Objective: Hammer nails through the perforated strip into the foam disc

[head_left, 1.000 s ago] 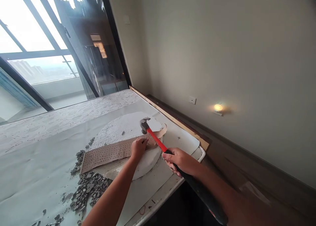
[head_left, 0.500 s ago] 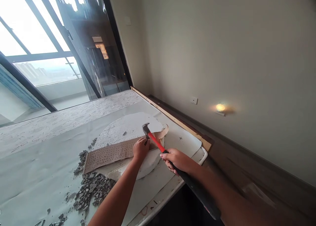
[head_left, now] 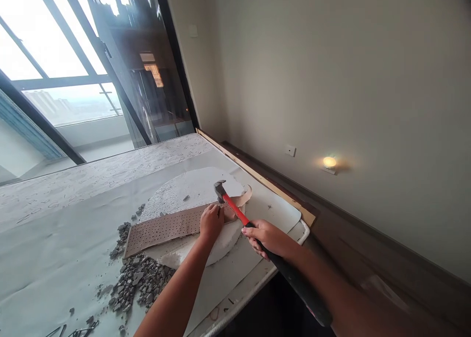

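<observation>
My right hand (head_left: 264, 238) is closed around the black grip of a claw hammer (head_left: 235, 209) with a red shaft. The hammer's metal head hangs just above the fingertips of my left hand (head_left: 212, 222). That hand is pinched shut at the right part of a brown perforated board (head_left: 165, 230). A thin dark nail-like piece (head_left: 219, 212) shows at its fingertips, mostly hidden. Under the board lies a round white foam slab (head_left: 198, 181), with a curled tan strip (head_left: 245, 196) at the board's right end.
Grey rubble (head_left: 138, 283) is heaped by the board's left end. Thin dark metal pieces (head_left: 83, 330) lie at the lower left. A pale sheet (head_left: 55, 244) covers the surface, edged by a wooden rail (head_left: 257, 171). Beyond stands a wall with a lit lamp (head_left: 329, 162).
The hammer head has lifted slightly from my left fingertips. Both hands have shifted only a little, and the view has moved slightly. The board stays where it was.
</observation>
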### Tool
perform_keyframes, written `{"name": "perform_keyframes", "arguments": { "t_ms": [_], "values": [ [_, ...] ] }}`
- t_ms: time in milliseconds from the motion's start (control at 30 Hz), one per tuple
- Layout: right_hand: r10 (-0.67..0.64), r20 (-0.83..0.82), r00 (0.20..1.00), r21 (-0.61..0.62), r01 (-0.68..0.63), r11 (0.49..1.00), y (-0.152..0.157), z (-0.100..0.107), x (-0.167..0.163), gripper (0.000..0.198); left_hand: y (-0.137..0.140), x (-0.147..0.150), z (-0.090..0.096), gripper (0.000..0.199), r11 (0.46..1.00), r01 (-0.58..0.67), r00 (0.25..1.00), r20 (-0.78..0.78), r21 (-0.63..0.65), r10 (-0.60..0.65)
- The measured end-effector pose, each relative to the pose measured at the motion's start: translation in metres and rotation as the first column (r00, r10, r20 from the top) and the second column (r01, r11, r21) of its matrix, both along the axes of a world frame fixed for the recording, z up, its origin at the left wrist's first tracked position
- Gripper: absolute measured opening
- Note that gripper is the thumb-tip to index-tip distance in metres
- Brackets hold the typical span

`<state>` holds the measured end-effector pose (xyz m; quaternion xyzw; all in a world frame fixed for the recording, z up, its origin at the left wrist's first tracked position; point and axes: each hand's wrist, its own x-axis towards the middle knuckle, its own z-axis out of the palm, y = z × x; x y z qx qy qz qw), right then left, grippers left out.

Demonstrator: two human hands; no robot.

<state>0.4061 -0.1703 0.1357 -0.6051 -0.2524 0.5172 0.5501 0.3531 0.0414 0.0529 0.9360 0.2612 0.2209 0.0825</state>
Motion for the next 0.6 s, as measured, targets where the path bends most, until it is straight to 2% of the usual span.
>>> {"name": "perform_keyframes", "arguments": {
  "t_ms": [267, 433, 600],
  "values": [
    [0.013, 0.090, 0.996, 0.026, -0.015, 1.000, -0.004, 0.012, -0.005, 0.024, 0.000, 0.002, 0.002, 0.036, 0.999, 0.007, 0.992, -0.129, 0.035, -0.002],
    [0.022, 0.099, 0.995, -0.067, -0.015, 0.998, -0.002, 0.009, -0.009, 0.023, -0.001, 0.001, 0.001, 0.034, 1.000, 0.010, 0.992, -0.126, 0.019, -0.008],
    [0.016, 0.087, 0.996, 0.064, -0.022, 0.998, -0.005, 0.014, -0.009, 0.022, -0.003, 0.002, 0.003, 0.033, 1.000, 0.005, 0.991, -0.137, -0.016, -0.007]
  ]
}}
